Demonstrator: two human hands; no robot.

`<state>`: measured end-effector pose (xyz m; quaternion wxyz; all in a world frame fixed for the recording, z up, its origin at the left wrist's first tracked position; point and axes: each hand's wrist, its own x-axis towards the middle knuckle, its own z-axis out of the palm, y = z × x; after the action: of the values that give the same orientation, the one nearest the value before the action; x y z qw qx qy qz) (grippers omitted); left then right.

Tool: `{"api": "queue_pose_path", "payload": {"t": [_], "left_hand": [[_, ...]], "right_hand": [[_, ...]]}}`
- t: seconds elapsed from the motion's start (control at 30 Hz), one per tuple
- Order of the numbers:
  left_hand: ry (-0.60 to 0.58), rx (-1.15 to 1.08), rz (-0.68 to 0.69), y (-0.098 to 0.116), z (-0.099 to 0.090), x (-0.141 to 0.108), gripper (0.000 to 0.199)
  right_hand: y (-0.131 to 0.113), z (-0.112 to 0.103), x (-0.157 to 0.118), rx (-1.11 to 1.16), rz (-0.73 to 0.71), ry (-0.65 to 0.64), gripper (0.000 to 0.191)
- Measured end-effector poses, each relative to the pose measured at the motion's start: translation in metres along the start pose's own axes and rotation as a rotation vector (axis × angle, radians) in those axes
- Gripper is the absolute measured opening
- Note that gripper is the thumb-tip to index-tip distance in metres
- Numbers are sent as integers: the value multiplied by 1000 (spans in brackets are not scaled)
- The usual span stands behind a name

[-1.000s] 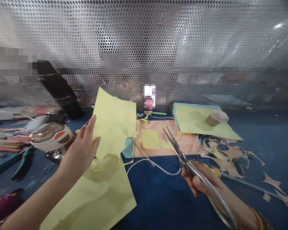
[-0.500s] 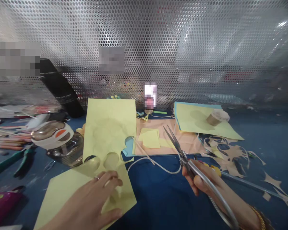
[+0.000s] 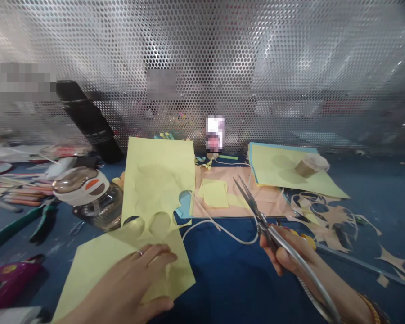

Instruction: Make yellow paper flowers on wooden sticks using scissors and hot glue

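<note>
My left hand point(image 3: 138, 281), with a ring on one finger, rests on a yellow paper sheet point(image 3: 91, 256), fingers slightly bent and the thumb apart. Another yellow sheet point(image 3: 162, 166) with round cut-outs lies just beyond the fingertips. My right hand point(image 3: 290, 254) is wrapped round long metal scissors point(image 3: 256, 211), whose blades are slightly parted and point up and left, over pink paper point(image 3: 263, 195). Small yellow paper squares point(image 3: 215, 193) lie left of the blades. A white cord point(image 3: 229, 236) curves between my hands.
At left are a glass jar point(image 3: 97, 211), green-handled pliers point(image 3: 16, 229), a magenta tool point(image 3: 13, 283) and a black bottle point(image 3: 91, 121). A tape roll point(image 3: 312, 165) sits on stacked paper point(image 3: 286, 166) at right, near paper scraps point(image 3: 330, 216). A perforated metal panel point(image 3: 202, 54) stands behind.
The whole view has shifted slightly, so things appear a little further right. Both hands keep nearly the same places and poses, with the scissors still in my right hand.
</note>
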<state>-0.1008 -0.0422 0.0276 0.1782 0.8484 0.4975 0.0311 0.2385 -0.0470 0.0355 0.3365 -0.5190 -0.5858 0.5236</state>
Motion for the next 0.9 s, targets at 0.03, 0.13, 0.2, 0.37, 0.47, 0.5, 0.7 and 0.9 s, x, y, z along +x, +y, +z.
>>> {"api": "queue_pose_path", "payload": {"t": [0.03,0.13,0.2,0.37,0.47,0.5,0.7,0.9], "left_hand": [[20,24,15,-6,-7,2,47],[229,206,-110,-22,-42,20,43],[400,339,-204,-27,-71,39,48],[541,791,-260,-24,-118,87,57],[472,937,-300,-25,-129,104,57],[446,963,-321,-27,-134,107,58],[276,887,-400,-34,-158,114,62],[242,567,-97,-2,-129,112,52]], "right_hand": [[1,0,1,5,-1,-1,46],[11,-1,6,31,-8,-1,45],[20,-1,12,61,-12,-34,48],[28,3,16,128,10,-27,57],[17,4,11,99,10,-24,56],[14,4,9,83,10,-33,55],[6,0,6,-23,28,-51,41],[4,1,7,1,12,-50,27]]}}
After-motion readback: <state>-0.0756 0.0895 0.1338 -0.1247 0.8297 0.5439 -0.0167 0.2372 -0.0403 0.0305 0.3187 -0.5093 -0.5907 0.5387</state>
